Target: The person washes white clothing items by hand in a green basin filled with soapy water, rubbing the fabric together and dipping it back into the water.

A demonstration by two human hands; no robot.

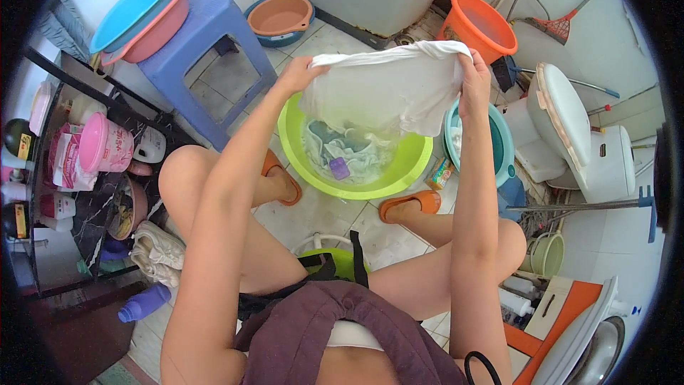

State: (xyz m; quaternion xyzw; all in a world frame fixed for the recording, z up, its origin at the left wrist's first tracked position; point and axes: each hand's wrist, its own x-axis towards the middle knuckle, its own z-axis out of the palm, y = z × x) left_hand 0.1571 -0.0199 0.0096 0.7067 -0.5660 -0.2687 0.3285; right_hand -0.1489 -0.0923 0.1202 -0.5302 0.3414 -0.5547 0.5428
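A thin, wet-looking white cloth point(381, 93), likely a garment, hangs stretched between my hands. My left hand point(299, 75) is closed on its upper left corner, and my right hand point(476, 85) grips the bunched upper right corner. Beneath it stands a lime-green basin point(293, 160) on the floor, its far side hidden by the cloth. Pale bluish laundry point(331, 144) soaks in cloudy water there, with a small purple block-like object point(340, 167) on top. To the right, partly behind my right forearm, is a teal basin point(504, 144) with something white in it.
A blue stool point(206, 11) at the far left carries a blue basin point(139, 7) over a pink one. An orange bucket point(479, 27) stands far right, near the toilet point(563, 110). Shelves with a pink tub point(105, 142) line the left. A yellow-green box point(440, 173) lies beside my right slipper.
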